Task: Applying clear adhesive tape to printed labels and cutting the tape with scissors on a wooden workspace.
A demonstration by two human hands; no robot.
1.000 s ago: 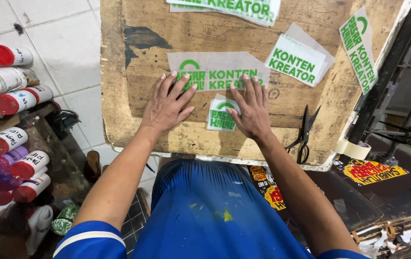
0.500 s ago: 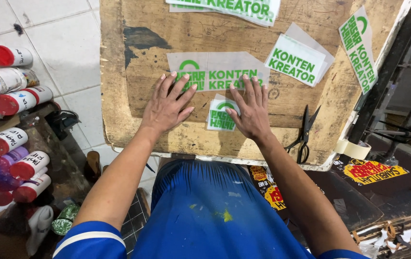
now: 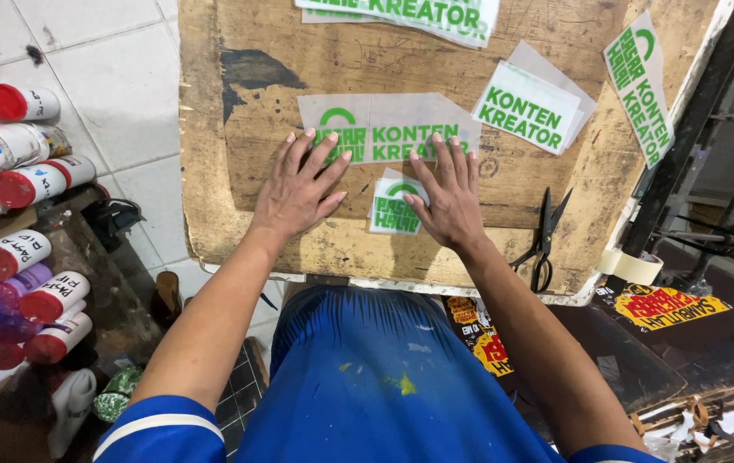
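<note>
Seen from above, two bare hands lie flat, fingers spread, on a worn wooden board (image 3: 298,249). The left hand (image 3: 298,193) and the right hand (image 3: 446,199) both press their fingertips on the lower edge of a long clear film sheet (image 3: 384,129) with green lettering, which lies at the middle of the board. The right hand's thumb also touches a small clear film piece (image 3: 388,210) with a green print, lying between the two hands, nearer the board's front edge. Black scissors (image 3: 545,240) lie closed near the board's front right corner, with a roll of tape (image 3: 632,266) just past that corner. More printed film sheets (image 3: 530,107) lie toward the board's right side. White bottles with red caps (image 3: 37,300) crowd a shelf beyond the board's left edge.
</note>
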